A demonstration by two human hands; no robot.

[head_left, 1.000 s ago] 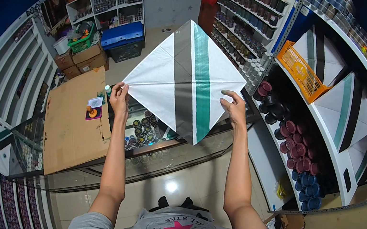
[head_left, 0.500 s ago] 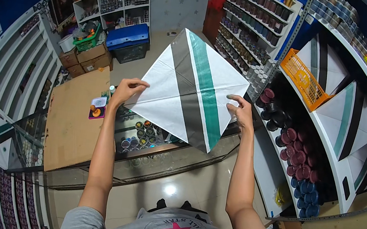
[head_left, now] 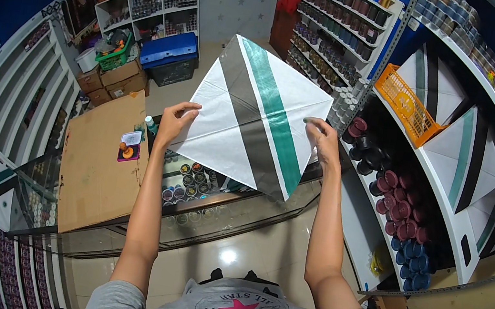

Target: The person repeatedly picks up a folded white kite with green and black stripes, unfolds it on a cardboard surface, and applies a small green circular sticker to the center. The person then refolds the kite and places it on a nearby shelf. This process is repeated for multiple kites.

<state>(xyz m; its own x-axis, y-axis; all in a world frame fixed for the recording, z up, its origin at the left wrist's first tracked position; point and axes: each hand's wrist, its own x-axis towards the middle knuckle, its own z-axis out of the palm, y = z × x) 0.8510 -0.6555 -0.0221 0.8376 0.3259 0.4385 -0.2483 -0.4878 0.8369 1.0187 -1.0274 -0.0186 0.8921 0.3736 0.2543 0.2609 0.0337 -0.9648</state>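
A white paper kite [head_left: 212, 129] with one dark grey and one green diagonal stripe hangs in front of me above a glass counter. With bent fingers, my left hand [head_left: 178, 122] pinches its left edge. On the opposite side, my right hand [head_left: 324, 142] grips the kite near its right corner, thumb and fingers closed on the edge. The kite's upper corner leans to the left, and faint crease or spar lines cross its face. Through the counter's glass, several round spools [head_left: 194, 179] show below the kite.
A cardboard sheet [head_left: 93, 174] lies on the counter's left part, with a stamp and ink pad [head_left: 128, 149] on it. A small bottle [head_left: 151, 124] stands beside my left hand. At right, shelves hold similar kites [head_left: 463, 158], an orange basket [head_left: 405, 109] and stacked spools [head_left: 399, 209].
The kite has turned slightly counter-clockwise, its upper corner going left and its lower corner a little right. Both hands keep hold; my right hand has moved slightly left and up.
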